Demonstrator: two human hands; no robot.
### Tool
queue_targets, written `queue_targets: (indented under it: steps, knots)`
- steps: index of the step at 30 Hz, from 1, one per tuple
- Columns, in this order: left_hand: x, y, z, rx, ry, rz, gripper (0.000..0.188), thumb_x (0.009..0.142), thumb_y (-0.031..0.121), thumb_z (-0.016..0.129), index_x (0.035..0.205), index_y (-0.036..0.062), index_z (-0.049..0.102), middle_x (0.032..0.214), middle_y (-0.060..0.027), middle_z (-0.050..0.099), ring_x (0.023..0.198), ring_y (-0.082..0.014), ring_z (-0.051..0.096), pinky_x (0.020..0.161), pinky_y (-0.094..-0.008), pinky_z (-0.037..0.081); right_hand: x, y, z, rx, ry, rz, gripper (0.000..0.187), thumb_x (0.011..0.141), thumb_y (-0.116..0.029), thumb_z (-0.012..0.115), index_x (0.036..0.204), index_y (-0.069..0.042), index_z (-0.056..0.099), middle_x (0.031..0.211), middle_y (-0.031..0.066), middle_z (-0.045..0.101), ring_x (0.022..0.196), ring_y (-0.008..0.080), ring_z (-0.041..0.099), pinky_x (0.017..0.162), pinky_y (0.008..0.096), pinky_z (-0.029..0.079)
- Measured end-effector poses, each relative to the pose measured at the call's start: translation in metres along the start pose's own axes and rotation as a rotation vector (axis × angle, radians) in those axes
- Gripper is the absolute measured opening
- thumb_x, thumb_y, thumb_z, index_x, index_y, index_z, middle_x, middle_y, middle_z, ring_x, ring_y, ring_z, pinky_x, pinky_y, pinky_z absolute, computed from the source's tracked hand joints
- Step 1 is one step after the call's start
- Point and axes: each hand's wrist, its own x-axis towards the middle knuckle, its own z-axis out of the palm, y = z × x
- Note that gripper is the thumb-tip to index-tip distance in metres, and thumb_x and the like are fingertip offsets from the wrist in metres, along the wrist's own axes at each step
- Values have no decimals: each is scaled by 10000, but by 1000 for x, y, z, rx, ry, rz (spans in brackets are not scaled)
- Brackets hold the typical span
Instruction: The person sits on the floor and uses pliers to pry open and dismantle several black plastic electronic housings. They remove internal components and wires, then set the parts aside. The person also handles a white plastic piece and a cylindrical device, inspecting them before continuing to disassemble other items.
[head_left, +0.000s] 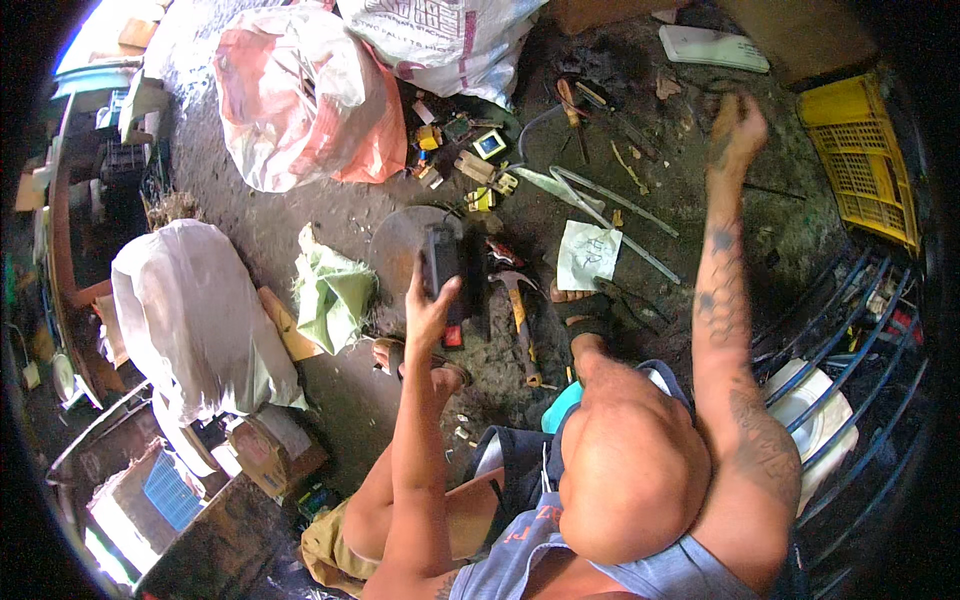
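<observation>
My left hand (432,303) grips the near end of a black rectangular device (440,255), its thumb along one side. The device is over the edge of a flat round plate (395,238) on the floor. To its right lies a claw hammer (520,318) with a yellow and black handle. My right hand (738,130) is stretched far out at the upper right, its fingers curled together. Whatever it may hold is too dark and small to make out. Left of that hand are screwdrivers (571,105) and other slim hand tools. A white paper (588,255) with handwriting lies near my foot.
A pink and white sack (300,110) and a white printed sack (445,40) stand at the back. Small electrical parts (485,170) and bent metal tubing (620,225) litter the floor. A yellow crate (862,160) and blue metal bars (850,365) line the right; a covered bundle (195,315) stands left.
</observation>
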Motion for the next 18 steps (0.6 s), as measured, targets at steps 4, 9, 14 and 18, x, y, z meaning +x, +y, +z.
queue_targets:
  steps: [4,9,14,18]
  knots:
    - [-15,2,-37,-26,-184,-61,771,810,458,673,1353,-26,417,1188,-83,564,1068,-160,519,948,-293,390,44,92,-38,-346,-242,-56,233,891,-129,591,1078,3,630,781,75,604,647,180,551,594,303,439]
    - [-13,12,-37,-52,-335,-123,901,625,471,802,1296,-23,461,1114,-55,582,1009,-156,537,928,-288,400,-56,71,-29,-1090,-586,-26,476,828,-242,614,1224,9,534,1193,250,558,1092,410,544,949,460,428]
    - [-14,-1,-42,-130,-177,-346,702,636,251,740,1255,43,480,1010,-50,585,903,-166,555,794,-317,477,-206,25,-23,-409,-915,-150,243,789,-118,633,982,11,561,933,186,567,871,367,568,751,440,465]
    - [-10,-20,-65,-349,60,-380,515,709,232,657,1165,50,501,923,-75,595,827,-195,580,752,-356,501,-245,71,-45,-757,-981,242,322,809,-231,662,1007,-1,552,1048,195,524,949,395,537,819,473,427]
